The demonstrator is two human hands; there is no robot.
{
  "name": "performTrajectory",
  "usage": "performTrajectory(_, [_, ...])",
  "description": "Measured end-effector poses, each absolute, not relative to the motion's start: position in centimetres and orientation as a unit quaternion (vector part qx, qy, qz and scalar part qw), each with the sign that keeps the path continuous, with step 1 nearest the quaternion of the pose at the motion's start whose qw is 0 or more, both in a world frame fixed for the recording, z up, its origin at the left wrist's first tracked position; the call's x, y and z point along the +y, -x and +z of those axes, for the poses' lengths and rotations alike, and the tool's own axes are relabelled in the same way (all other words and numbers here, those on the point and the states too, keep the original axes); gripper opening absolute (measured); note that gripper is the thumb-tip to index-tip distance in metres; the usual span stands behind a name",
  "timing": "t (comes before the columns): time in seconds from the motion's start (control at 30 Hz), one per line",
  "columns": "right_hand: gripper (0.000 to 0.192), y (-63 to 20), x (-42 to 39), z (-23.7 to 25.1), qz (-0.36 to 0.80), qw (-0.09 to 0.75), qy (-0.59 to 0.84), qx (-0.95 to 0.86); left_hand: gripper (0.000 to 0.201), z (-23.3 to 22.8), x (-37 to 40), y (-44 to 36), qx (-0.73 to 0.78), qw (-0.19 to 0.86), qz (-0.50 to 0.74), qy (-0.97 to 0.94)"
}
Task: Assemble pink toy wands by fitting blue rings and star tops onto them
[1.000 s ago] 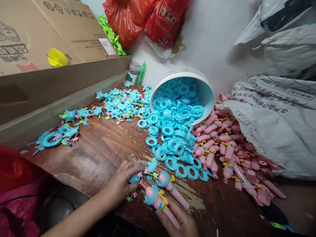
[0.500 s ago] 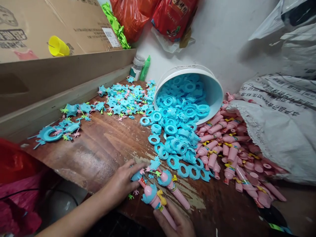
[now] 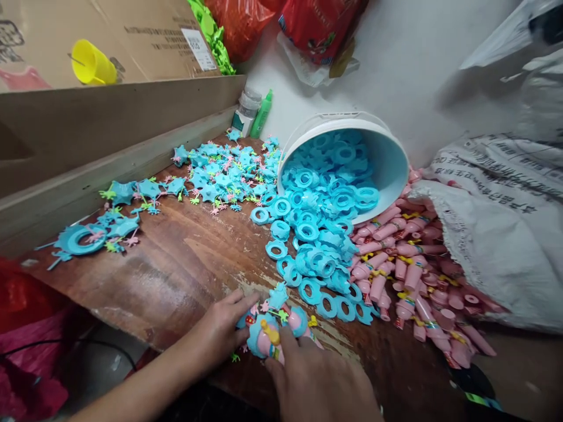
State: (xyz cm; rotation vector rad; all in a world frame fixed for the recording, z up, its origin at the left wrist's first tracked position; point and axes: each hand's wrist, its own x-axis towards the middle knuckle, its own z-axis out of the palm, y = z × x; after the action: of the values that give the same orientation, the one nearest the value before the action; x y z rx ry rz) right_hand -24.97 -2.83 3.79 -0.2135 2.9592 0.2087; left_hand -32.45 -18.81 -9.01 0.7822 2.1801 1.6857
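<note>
My right hand is closed around a pink toy stick with a blue collar and a yellow knob; its handle is hidden by the hand. The toy's red tip meets the fingers of my left hand, which are closed on a small blue piece, mostly covered. Just beyond lies a second pink toy stick with a blue collar, partly behind my right fingers. A blue star piece with small pink and green figures rests against it.
A white bucket on its side spills blue rings onto the wooden table. Pink toy sticks pour from a white sack at right. Blue stars lie at the back left, before a wooden board.
My right hand has moved up and left with the pink toy stick, bringing its red tip against my left fingers. The view has shifted slightly.
</note>
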Motion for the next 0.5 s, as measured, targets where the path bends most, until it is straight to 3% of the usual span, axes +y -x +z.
performTrajectory(0.13, [0.02,25.0,-1.5,2.7,-0.034,0.095,-0.014,0.995,0.063,-9.2,-19.1,32.6,0.759,0.115,0.593,-0.243])
performTrajectory(0.2, [0.031,23.8,0.8,0.9,-0.115,0.052,-0.055,0.991,0.063,-8.5,-19.3,33.3,0.753,0.097,0.601,-0.248])
performTrajectory(0.3, [0.046,21.4,4.4,-1.7,-0.175,-0.045,-0.104,0.978,0.044,-6.4,-18.8,35.7,0.755,0.053,0.592,-0.276])
performTrajectory(0.4, [0.059,20.3,7.5,-2.2,-0.232,-0.046,-0.093,0.967,0.039,-4.8,-16.8,39.3,0.811,0.021,0.49,-0.319])
performTrajectory(0.5, [0.043,21.2,11.9,-0.4,-0.198,-0.055,-0.149,0.967,0.04,-4.6,-14.1,42.6,0.866,0.035,0.33,-0.375])
